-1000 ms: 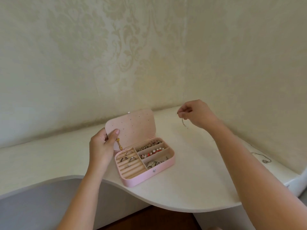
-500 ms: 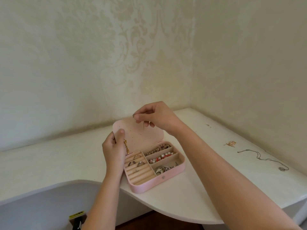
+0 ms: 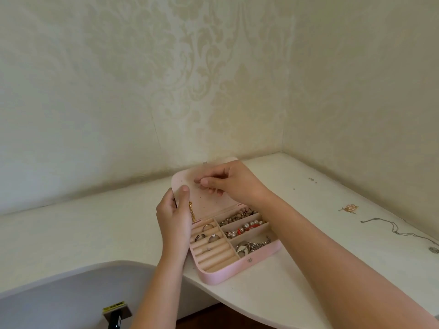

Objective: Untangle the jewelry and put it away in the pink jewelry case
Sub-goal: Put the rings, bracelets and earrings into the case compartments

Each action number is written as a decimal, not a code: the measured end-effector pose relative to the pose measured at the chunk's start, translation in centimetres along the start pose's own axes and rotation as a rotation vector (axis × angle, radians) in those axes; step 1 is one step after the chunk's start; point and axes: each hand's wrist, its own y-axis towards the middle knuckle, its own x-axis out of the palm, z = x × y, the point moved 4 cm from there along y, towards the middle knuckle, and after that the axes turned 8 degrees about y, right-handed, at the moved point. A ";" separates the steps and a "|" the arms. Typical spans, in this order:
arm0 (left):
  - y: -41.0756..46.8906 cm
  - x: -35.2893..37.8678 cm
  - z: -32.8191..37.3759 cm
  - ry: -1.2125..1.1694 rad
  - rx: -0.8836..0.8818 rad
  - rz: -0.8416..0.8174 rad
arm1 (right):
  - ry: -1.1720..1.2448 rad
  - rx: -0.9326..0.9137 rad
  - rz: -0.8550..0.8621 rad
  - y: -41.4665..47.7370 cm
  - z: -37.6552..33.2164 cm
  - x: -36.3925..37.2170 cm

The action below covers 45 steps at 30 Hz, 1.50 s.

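Observation:
The pink jewelry case (image 3: 240, 269) lies open on the white corner table (image 3: 297, 269), its lid (image 3: 213, 203) standing up. Rings sit in the left rolls, and beaded bracelets (image 3: 244, 227) and silver pieces fill the right compartments. My left hand (image 3: 174, 218) grips the lid's left edge, thumb on its inner face. A gold earring (image 3: 192, 213) hangs from the lid beside that thumb. My right hand (image 3: 229, 182) pinches a tiny earring against the lid's inner face; the piece itself is almost hidden by my fingertips.
On the table to the right lie a small gold piece (image 3: 349, 208) and a thin silver chain (image 3: 399, 230) with a pendant (image 3: 433, 249). Walls close the corner behind. A black and yellow object (image 3: 115, 315) shows below the table edge at the bottom left.
My right hand came from the right side of the table with the small earring to the lid and now holds it against the inner face. My left hand stayed on the lid.

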 end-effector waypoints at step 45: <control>-0.9 0.0 1.5 -0.063 0.096 -0.055 | -0.088 -0.130 0.063 -1.3 -0.4 0.6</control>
